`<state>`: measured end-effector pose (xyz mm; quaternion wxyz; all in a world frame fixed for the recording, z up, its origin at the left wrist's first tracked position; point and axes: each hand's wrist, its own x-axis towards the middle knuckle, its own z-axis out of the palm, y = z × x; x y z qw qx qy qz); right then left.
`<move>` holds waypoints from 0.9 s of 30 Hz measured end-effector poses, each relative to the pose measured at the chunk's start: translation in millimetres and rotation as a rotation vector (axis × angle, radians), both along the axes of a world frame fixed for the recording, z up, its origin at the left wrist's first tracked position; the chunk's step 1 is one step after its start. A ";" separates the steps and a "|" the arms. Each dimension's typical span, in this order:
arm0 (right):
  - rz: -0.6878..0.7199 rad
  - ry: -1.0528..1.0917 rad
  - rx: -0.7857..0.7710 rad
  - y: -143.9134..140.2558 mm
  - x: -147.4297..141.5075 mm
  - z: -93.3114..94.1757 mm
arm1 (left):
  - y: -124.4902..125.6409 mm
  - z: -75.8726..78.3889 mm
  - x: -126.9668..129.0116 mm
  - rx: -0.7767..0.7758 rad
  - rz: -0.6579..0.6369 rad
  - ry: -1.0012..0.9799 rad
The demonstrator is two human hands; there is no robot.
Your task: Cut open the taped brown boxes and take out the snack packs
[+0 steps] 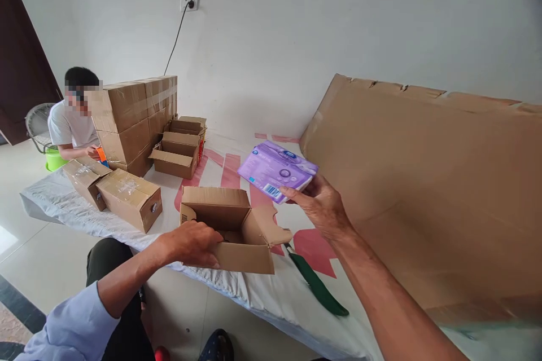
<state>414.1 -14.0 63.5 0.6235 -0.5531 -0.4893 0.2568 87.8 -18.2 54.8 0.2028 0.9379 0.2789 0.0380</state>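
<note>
right hand grips purple pack, long axis left-right, barcode end toward camera | left hand holds open box rim

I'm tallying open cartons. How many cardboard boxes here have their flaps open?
3: one under the left hand, the near box; two by the sealed stack, at and. More may be hidden.

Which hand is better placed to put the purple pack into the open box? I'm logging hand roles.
Right, probably: the right hand already holds the purple pack above the open box, while the left hand grips the box's near edge.
</note>
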 end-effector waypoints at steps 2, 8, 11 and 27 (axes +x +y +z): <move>-0.030 0.016 -0.006 10.4 9.2 -13.7 | -1.0 -1.8 6.2 0.082 -0.026 0.142; -0.126 0.084 -0.071 35.0 31.7 -56.3 | 29.0 -2.4 6.5 0.340 -0.080 0.140; -0.175 0.118 -0.105 42.0 33.6 -69.2 | 60.6 9.2 -2.9 0.441 -0.104 0.085; 0.249 0.041 -0.187 104.5 -77.5 -107.8 | 121.2 69.3 -91.0 0.438 0.107 0.353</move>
